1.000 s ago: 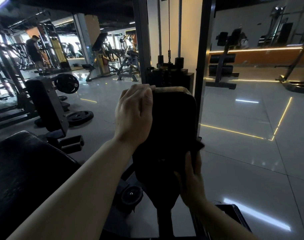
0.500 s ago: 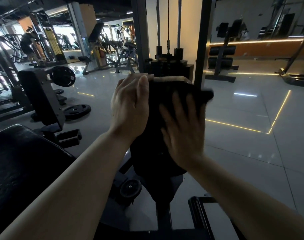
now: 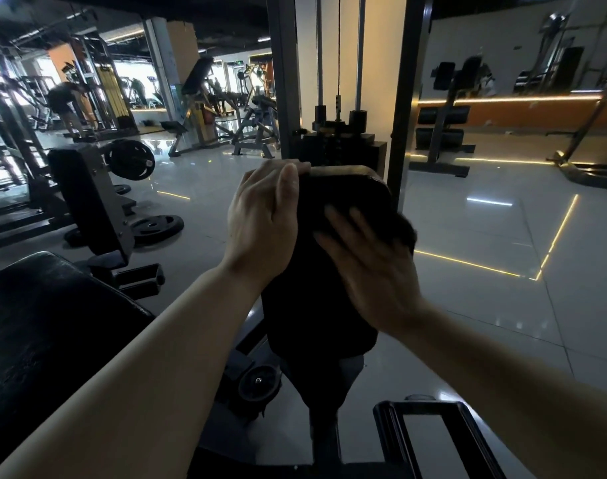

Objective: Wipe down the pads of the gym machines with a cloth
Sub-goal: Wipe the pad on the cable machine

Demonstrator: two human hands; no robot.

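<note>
An upright black machine pad [image 3: 315,305] stands in front of me in the head view. My left hand [image 3: 264,229] grips its top left corner, fingers curled over the upper edge. Flat against the pad's upper right face lies my right hand [image 3: 367,271], fingers straight and blurred, pressing a dark cloth [image 3: 404,229]. The cloth sticks out past the pad's right edge; most of it is hidden under my palm.
Behind the pad rise a weight stack [image 3: 336,143] and its steel posts. A black bench pad [image 3: 53,323] fills the lower left. A plate-loaded machine [image 3: 87,202] and a floor plate [image 3: 156,224] stand left. A person [image 3: 67,102] is far back left.
My right hand swept the cloth from the pad's lower right up to its top, and now has slid a little back down. My left hand has kept its hold.
</note>
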